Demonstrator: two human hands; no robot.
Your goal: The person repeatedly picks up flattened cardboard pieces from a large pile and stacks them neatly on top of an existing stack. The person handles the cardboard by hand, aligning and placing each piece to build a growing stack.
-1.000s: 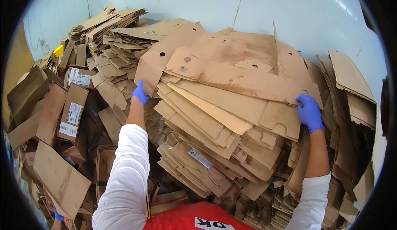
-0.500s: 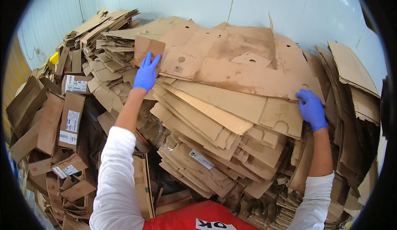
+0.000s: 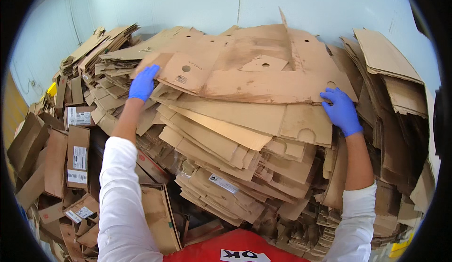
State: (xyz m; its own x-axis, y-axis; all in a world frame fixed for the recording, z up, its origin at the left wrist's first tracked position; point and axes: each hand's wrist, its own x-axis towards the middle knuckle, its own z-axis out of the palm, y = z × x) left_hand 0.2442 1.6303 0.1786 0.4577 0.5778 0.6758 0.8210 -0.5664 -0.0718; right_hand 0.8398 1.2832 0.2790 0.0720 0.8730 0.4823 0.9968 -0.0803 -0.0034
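A large flattened cardboard box [image 3: 263,85], brown and stained, lies on top of a high stack of flattened boxes. My left hand [image 3: 142,84], in a blue glove, rests with outstretched fingers on its left end flap [image 3: 160,60]. At the front right edge my right hand [image 3: 341,111], also gloved in blue, has its fingers bent over the sheet, and its thumb appears to be at the edge. A small loose cardboard piece [image 3: 264,64] lies on the top sheet. Below, paler flattened sheets [image 3: 226,116] fan out toward me.
Unflattened brown cartons [image 3: 77,156], some with white labels, are heaped at the left. Taller folded sheets [image 3: 388,57] lean at the right. A pale wall [image 3: 188,3] stands behind the stack. An open carton [image 3: 157,215] sits low near my left arm.
The left end flap, more raised before, now lies flatter under my left hand. My right hand stays at the front right edge. The whole view has shifted slightly.
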